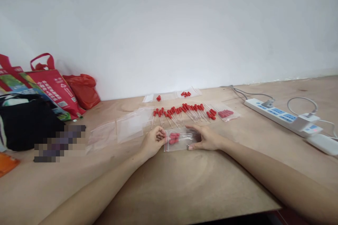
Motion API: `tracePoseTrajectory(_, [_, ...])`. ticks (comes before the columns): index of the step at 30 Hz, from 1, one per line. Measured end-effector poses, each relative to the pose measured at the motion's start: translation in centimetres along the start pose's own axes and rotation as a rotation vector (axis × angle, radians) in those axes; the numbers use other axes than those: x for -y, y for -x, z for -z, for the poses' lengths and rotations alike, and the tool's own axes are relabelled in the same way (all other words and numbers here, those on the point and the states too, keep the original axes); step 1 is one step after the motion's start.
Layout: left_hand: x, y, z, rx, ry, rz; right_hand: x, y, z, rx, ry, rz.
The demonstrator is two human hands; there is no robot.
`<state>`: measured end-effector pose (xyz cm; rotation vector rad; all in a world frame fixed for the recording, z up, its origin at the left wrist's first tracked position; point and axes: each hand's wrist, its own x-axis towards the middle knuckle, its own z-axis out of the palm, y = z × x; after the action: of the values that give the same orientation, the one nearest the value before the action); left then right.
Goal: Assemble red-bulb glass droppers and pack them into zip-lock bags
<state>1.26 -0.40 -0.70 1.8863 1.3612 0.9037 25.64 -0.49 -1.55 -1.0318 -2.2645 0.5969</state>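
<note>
Left hand, fingers curled in, appears to pinch the seal-strip end of a small, clear plastic zip bag, while the right hand spans the opposite end, its thumb near the bag's near edge and its fingers by the far edge; whether that right hand presses or merely steadies the plastic, I cannot tell. Lying on the pale brown wooden tabletop directly between the two hands, the bag has its long axis running left to right across the person's front, with the red-lined seal at the left hand. Inside, a few slim pieces with red, rounded heads follow that same axis: heads toward the left hand, thin pale shafts toward the right. Neither hand is clearly nearer, since each is at one end. Just beyond the bag, a loose row of similar red-headed pieces stretches sideways, many of their shafts angled toward the person, roughly crosswise to the bag. Flat, translucent plastic bags lie nearer the left hand; a clear bag of red-headed pieces lies beyond the right.
</note>
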Motion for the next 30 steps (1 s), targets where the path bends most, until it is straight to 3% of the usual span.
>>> tracePoseTrajectory(4, [0.6,-0.1,0.3,-0.03,0.009,-0.01,-0.4,0.2,0.4,0.034,-0.017,-0.03])
tracePoseTrajectory(7, [1.2,-1.2,1.5,-0.141,-0.092,-0.004,-0.4,0.1,0.3,0.055,-0.016,-0.031])
tracePoseTrajectory(10, [1.7,-3.8,3.3,-0.198,-0.362,0.081,-0.2,-0.1,0.1,0.066,-0.023,-0.025])
tracePoseTrajectory(13, [1.8,-7.4,4.6,-0.233,-0.426,0.171,-0.1,-0.2,0.0,0.07,-0.026,-0.017])
tracePoseTrajectory(17, [2.1,-11.5,4.8,-0.291,-0.452,0.307,-0.1,-0.2,0.0,0.071,-0.034,-0.016])
tracePoseTrajectory(20, [2.3,-13.1,4.5,-0.319,-0.416,0.417,-0.2,-0.2,0.0,0.069,-0.04,-0.005])
tracePoseTrajectory(25, [2.1,-13.4,4.8,-0.365,-0.228,0.458,-0.2,-0.3,0.0,0.056,-0.033,-0.005])
tracePoseTrajectory(30, [0.4,-9.4,6.1,-0.396,0.071,0.326,-0.2,-0.3,-0.1,0.066,-0.019,-0.003])
